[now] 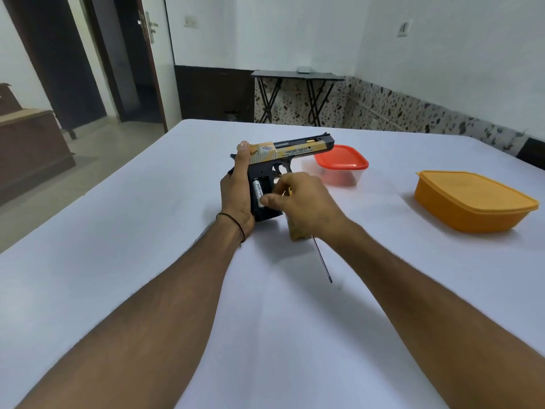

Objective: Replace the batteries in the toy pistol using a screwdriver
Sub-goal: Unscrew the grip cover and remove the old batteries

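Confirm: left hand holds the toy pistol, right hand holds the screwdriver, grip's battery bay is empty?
Bay isn't empty: head view shows a battery in it. Left hand holds the toy pistol, right hand the screwdriver, as stated.

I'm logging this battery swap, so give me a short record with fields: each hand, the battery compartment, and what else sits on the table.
left hand: grips toy pistol by its grip
right hand: holds screwdriver, fingertips at the battery
compartment: open, one battery showing
tan piece: under right hand; held or lying, cannot tell
table: red-lidded container, orange container
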